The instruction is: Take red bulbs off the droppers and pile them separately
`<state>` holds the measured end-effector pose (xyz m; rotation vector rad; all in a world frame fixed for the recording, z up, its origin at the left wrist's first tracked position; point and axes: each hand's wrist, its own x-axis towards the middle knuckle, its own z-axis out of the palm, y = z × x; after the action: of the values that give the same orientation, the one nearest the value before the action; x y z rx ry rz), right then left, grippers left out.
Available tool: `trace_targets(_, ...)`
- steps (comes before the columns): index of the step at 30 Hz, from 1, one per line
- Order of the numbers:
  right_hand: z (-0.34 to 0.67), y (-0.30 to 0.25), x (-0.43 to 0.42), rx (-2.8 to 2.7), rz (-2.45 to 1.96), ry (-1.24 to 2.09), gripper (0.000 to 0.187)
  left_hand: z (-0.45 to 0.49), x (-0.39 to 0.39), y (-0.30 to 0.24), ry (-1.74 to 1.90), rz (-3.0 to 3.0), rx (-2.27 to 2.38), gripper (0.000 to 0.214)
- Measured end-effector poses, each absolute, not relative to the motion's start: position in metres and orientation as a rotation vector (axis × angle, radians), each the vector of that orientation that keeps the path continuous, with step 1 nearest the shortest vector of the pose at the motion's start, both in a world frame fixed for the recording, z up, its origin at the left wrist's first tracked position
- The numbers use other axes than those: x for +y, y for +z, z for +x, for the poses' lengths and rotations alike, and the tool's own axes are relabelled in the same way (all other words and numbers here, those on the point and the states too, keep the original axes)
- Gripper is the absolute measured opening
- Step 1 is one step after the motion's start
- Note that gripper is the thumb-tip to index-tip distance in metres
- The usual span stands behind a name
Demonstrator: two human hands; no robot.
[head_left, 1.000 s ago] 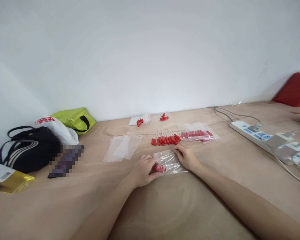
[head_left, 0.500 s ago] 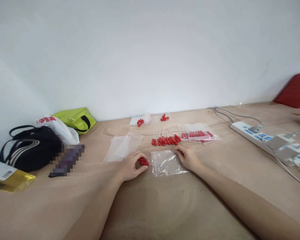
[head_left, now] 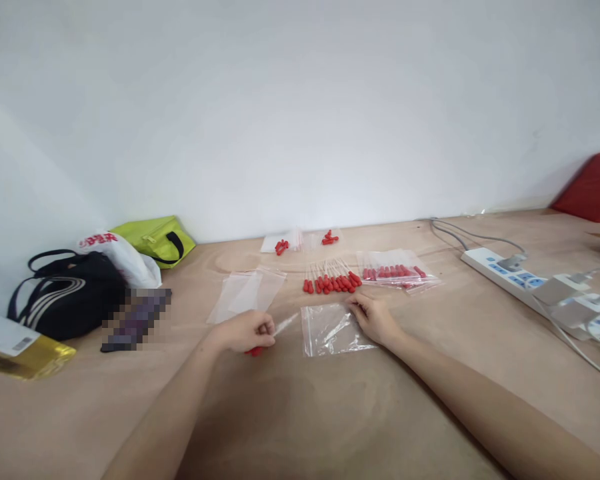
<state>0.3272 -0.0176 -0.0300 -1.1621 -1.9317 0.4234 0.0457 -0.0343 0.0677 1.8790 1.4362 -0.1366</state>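
Note:
My left hand (head_left: pixel 246 332) is closed round a few red-headed sticks. Their pale stems (head_left: pixel 287 324) point right from between the fingers, and red heads (head_left: pixel 253 351) show beneath the palm. A clear zip bag (head_left: pixel 333 331) lies flat on the table, apart from those stems. At its upper right corner my right hand (head_left: pixel 375 319) pinches the edge with thumb and fingertips. Just beyond the bag, several more red-headed sticks (head_left: pixel 333 283) lie in a row with their heads toward me. Flat zip bags (head_left: pixel 247 292) overlap behind my left hand.
Bags with red-headed sticks (head_left: pixel 397 272) are stacked at right. Two small groups of red pieces (head_left: pixel 281 247) lie on bags by the wall. A power strip (head_left: pixel 500 270) with cables stands right; a black bag (head_left: pixel 75 293) and a lime bag (head_left: pixel 155 240) sit left.
My left hand has drawn back leftward with the red-headed sticks and turned over, so the stems have come away from the clear bag. My right hand stays at the bag's corner.

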Motion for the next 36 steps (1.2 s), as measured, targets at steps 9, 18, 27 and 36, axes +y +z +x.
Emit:
trace_targets(9,0.326,-0.030,-0.018,-1.940,-1.160,0.422,0.018,0.077,0.037,0.045,0.506,1.475,1.621,0.033)
trace_targets(18,0.326,-0.028,-0.019,-1.962,-1.110,0.376,0.017,0.108,0.083,0.016,0.506,1.606,1.864,0.030)
trace_targets(27,0.325,-0.031,-0.018,-1.973,-1.119,0.377,0.018,0.109,0.041,0.028,0.602,1.921,2.023,0.015)
trace_targets(36,0.323,-0.026,-0.024,-1.914,-1.045,0.391,0.015,0.102,-0.039,0.005,0.658,1.987,1.610,0.055)
